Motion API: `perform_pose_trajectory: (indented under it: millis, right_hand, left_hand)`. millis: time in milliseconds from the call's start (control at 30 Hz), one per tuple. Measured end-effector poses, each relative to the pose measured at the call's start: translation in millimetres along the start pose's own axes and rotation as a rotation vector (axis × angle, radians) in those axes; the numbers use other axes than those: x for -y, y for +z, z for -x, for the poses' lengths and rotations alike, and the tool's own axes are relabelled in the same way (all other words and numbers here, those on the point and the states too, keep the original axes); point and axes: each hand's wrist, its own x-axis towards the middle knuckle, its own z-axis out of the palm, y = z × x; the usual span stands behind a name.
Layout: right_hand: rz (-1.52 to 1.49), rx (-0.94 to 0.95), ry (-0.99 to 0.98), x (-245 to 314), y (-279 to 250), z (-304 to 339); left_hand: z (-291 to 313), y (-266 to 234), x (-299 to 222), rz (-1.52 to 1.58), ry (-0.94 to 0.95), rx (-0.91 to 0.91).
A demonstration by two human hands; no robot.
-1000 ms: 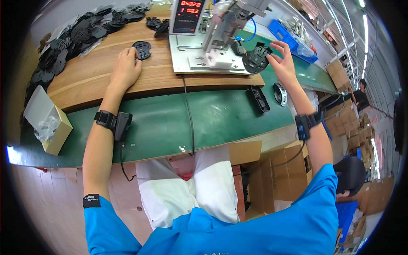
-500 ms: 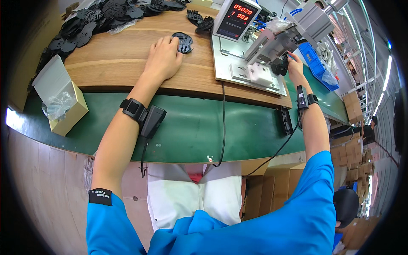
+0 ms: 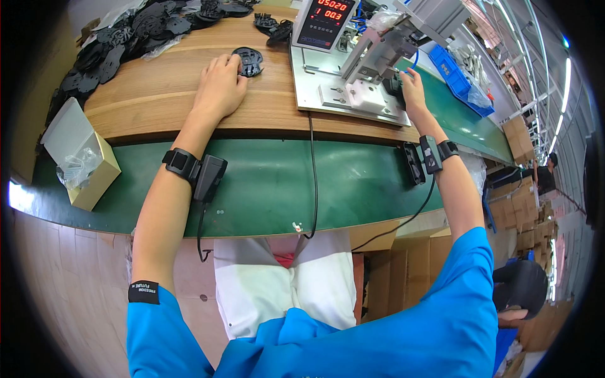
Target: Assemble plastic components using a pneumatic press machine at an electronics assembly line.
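At the left of the wooden board, my left hand (image 3: 220, 86) is closed on the near-left edge of a flat black moulded plastic part (image 3: 251, 62), which lies on the wood. My right hand (image 3: 413, 91) is at the right side of a small metal press (image 3: 386, 58), next to its black knob (image 3: 394, 87). Its fingers look apart and nothing shows in them; whether they touch the knob I cannot tell. Below the press head, a white block (image 3: 367, 96) sits on the metal base plate (image 3: 309, 94).
Black parts (image 3: 148, 25) are heaped at the back left, with several more (image 3: 274, 28) beside the control box (image 3: 324, 24). An open carton (image 3: 104, 176) holds clear plastic at the left. A blue bin (image 3: 450, 69) stands at the right. A black cable (image 3: 314, 170) crosses the green table (image 3: 265, 183).
The whole view has shifted, so the bench appears further left and up. My right hand's fingers have moved and loosened beside the press. My left hand stays at the black plastic part.
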Motion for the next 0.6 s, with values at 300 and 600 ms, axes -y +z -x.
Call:
perform_pose_trajectory:
  millis: [300,600]
  right_hand:
    - [0.05,0.163,0.288,-2.9,-39.7,24.4]
    - [0.284,0.271,0.142,-10.0,-59.8,39.4]
  left_hand:
    - [0.3,0.0,4.8,-0.003,-0.009,0.032]
    - [-2.0,1.3,2.2,0.015,0.005,-0.005]
